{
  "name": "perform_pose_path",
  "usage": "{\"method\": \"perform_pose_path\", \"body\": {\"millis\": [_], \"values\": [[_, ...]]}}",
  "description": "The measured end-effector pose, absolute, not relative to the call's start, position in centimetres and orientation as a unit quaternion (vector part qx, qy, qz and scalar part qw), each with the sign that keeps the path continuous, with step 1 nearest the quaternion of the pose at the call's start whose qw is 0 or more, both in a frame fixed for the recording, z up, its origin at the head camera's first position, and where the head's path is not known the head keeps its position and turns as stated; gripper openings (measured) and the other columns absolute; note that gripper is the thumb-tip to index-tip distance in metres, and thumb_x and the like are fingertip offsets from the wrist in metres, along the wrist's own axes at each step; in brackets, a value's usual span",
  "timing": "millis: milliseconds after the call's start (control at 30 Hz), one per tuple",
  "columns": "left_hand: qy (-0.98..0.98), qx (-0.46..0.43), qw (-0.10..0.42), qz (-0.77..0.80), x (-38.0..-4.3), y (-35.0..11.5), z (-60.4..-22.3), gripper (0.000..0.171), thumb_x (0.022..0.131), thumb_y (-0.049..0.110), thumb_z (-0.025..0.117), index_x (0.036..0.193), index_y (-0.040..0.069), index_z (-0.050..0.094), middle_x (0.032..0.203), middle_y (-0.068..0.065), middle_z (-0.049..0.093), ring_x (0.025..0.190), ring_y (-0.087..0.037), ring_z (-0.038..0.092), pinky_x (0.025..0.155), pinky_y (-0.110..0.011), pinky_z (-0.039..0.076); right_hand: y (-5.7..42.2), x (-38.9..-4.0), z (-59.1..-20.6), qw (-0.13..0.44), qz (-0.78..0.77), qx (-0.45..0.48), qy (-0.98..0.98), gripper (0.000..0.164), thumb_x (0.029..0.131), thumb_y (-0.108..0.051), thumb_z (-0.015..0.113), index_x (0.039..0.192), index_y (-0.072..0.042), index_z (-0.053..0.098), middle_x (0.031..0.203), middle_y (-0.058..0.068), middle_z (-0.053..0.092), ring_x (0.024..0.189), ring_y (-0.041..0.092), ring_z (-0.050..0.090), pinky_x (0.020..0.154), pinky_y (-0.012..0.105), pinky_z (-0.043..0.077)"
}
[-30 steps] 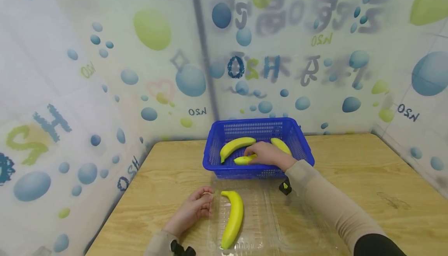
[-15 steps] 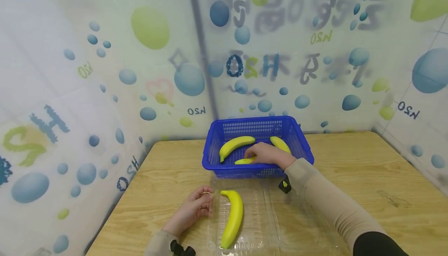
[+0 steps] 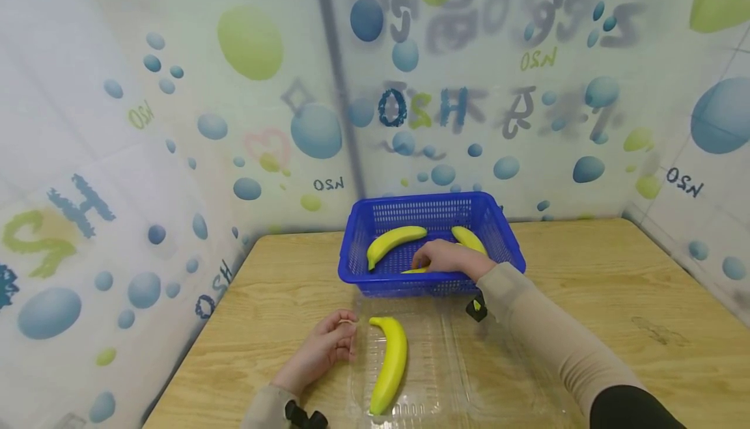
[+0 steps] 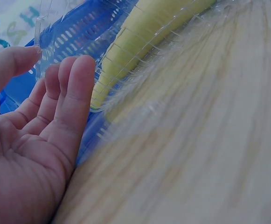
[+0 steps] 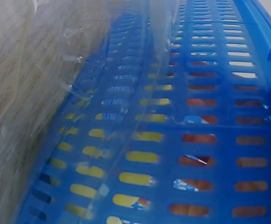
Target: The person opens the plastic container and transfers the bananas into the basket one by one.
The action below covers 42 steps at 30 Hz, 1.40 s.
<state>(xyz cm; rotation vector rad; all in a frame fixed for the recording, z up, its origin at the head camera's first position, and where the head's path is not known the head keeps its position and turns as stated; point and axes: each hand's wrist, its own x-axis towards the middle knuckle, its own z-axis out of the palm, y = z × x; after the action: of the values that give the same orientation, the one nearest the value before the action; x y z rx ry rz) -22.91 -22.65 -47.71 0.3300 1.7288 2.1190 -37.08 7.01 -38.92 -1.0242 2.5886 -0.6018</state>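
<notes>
In the head view my right hand [image 3: 448,258] reaches over the front rim of a blue slotted basket [image 3: 383,289]. Its fingers grip a banana [image 3: 415,271], mostly hidden by the hand and rim. Through the slots in the right wrist view, yellow of a banana [image 5: 142,156] shows. Two more bananas lie in the basket, one on the left [image 3: 398,241], one on the right [image 3: 469,239]. Loosely bent, my left hand [image 3: 322,349] touches the left edge of a clear plastic clamshell container [image 3: 430,377]; thumb and fingers stand apart. Another banana [image 3: 389,365] lies lengthwise inside it.
The opened clamshell lies on a wooden table [image 3: 615,299] in front of the basket, its lid half under my right forearm. A wall sheet [image 3: 281,155] printed with bubbles rises behind the table and along its sides.
Less of the gripped banana shows; its visible tip has shifted right and lower behind the basket rim. My right hand has moved only slightly, while the left hand and container stay put.
</notes>
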Motion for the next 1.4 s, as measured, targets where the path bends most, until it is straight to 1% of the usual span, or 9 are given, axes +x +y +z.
{"method": "perform_pose_path", "body": {"millis": [300,467,700,800,933,1133,1233,1300,1400], "values": [[0.621,0.111,0.191,0.752,-23.1,-22.5,-47.8,0.017,0.098,0.011,0.052,0.113,0.007,0.044,0.078,-0.001,0.053,0.066,-0.013,0.057,0.065,-0.029,0.054,7.1,-37.1,-39.1,0.164,-0.224,-0.337,0.900,0.018,0.091,-0.012,0.067,0.108,-0.015,0.072,0.104,-0.001,0.069,0.098,0.018,0.064,0.089,0.037,0.052],[0.620,0.114,0.191,0.753,-23.1,-22.6,-47.8,0.016,0.098,0.009,0.051,0.113,0.006,0.045,0.078,-0.001,0.053,0.066,-0.012,0.057,0.065,-0.029,0.054,7.2,-37.3,-39.2,0.169,-0.225,-0.334,0.900,0.017,0.092,-0.015,0.066,0.108,-0.016,0.072,0.104,-0.003,0.069,0.101,0.017,0.063,0.092,0.037,0.050],[0.623,0.106,0.193,0.751,-23.1,-22.5,-47.8,0.015,0.099,0.012,0.051,0.112,0.009,0.045,0.078,0.000,0.053,0.066,-0.012,0.057,0.065,-0.029,0.054,7.6,-37.4,-39.0,0.112,-0.219,-0.392,0.887,0.019,0.094,-0.015,0.064,0.110,-0.009,0.071,0.103,-0.002,0.070,0.098,0.016,0.064,0.087,0.034,0.052],[0.623,0.109,0.194,0.750,-23.0,-22.5,-47.7,0.015,0.099,0.012,0.051,0.113,0.008,0.045,0.078,0.000,0.053,0.066,-0.012,0.057,0.066,-0.029,0.054,8.0,-37.1,-38.5,0.108,-0.245,-0.395,0.879,0.022,0.095,-0.019,0.063,0.112,-0.007,0.070,0.103,-0.002,0.070,0.094,0.015,0.065,0.083,0.033,0.054],[0.622,0.112,0.193,0.751,-23.0,-22.6,-47.6,0.016,0.098,0.011,0.052,0.113,0.007,0.045,0.079,0.000,0.053,0.067,-0.012,0.057,0.065,-0.028,0.054,8.5,-36.4,-37.1,0.101,-0.279,-0.387,0.873,0.023,0.096,-0.022,0.061,0.114,-0.010,0.069,0.104,-0.002,0.068,0.091,0.015,0.064,0.082,0.032,0.054],[0.620,0.113,0.192,0.752,-22.9,-22.7,-47.6,0.018,0.098,0.011,0.052,0.114,0.005,0.044,0.079,0.000,0.053,0.066,-0.012,0.057,0.065,-0.028,0.054,8.9,-34.9,-34.7,0.062,-0.290,-0.394,0.870,0.025,0.098,-0.026,0.059,0.118,-0.014,0.068,0.111,-0.001,0.067,0.099,0.015,0.061,0.087,0.036,0.052],[0.617,0.115,0.194,0.754,-22.9,-22.7,-47.6,0.018,0.098,0.010,0.052,0.114,0.005,0.044,0.079,-0.001,0.054,0.066,-0.012,0.058,0.065,-0.028,0.054,8.8,-33.7,-33.9,0.037,-0.299,-0.417,0.857,0.027,0.096,-0.027,0.061,0.119,-0.014,0.067,0.111,0.000,0.067,0.098,0.014,0.061,0.086,0.037,0.052],[0.616,0.116,0.195,0.754,-22.9,-22.7,-47.6,0.018,0.098,0.010,0.052,0.113,0.005,0.044,0.079,-0.001,0.054,0.066,-0.012,0.057,0.065,-0.029,0.054,8.7,-32.8,-33.6,0.018,-0.299,-0.437,0.848,0.028,0.096,-0.028,0.062,0.120,-0.014,0.066,0.112,-0.002,0.067,0.099,0.013,0.061,0.085,0.035,0.053],[0.615,0.119,0.195,0.754,-22.9,-22.7,-47.6,0.017,0.098,0.010,0.052,0.113,0.006,0.045,0.079,-0.001,0.054,0.066,-0.012,0.057,0.065,-0.029,0.055,8.3,-31.4,-33.1,-0.007,-0.288,-0.474,0.832,0.032,0.094,-0.029,0.064,0.122,-0.013,0.065,0.115,-0.003,0.066,0.101,0.012,0.061,0.086,0.035,0.053]]}}
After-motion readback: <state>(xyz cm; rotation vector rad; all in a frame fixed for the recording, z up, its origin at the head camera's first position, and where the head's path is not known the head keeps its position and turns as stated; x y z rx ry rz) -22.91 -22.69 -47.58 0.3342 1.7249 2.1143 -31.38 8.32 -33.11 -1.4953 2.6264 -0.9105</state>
